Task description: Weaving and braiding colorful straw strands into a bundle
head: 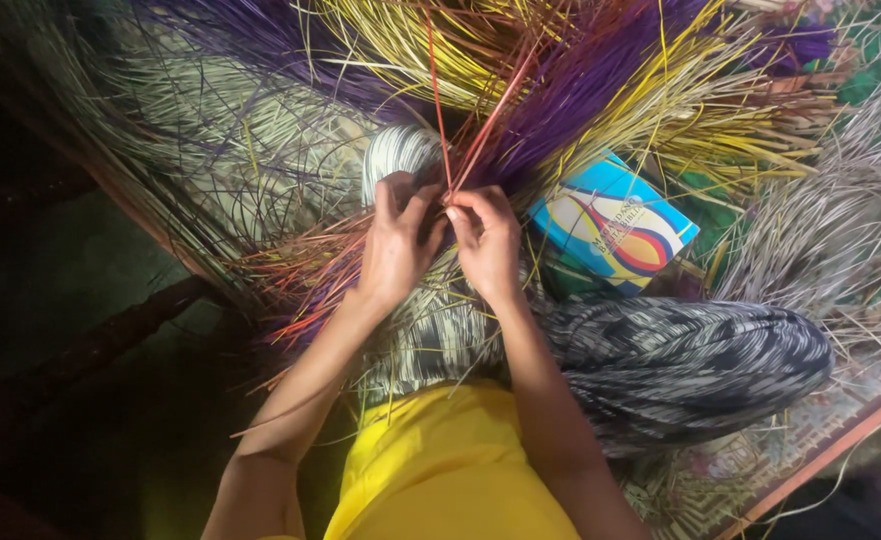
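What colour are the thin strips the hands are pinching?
Orange-red. The thin strips show best in the head view, pinched by the left hand and right hand.

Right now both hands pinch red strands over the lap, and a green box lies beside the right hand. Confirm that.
Not quite: the box is blue, with a red and yellow swirl, not green. The head view shows it. The rest holds: the left hand and right hand pinch the red strands over the lap.
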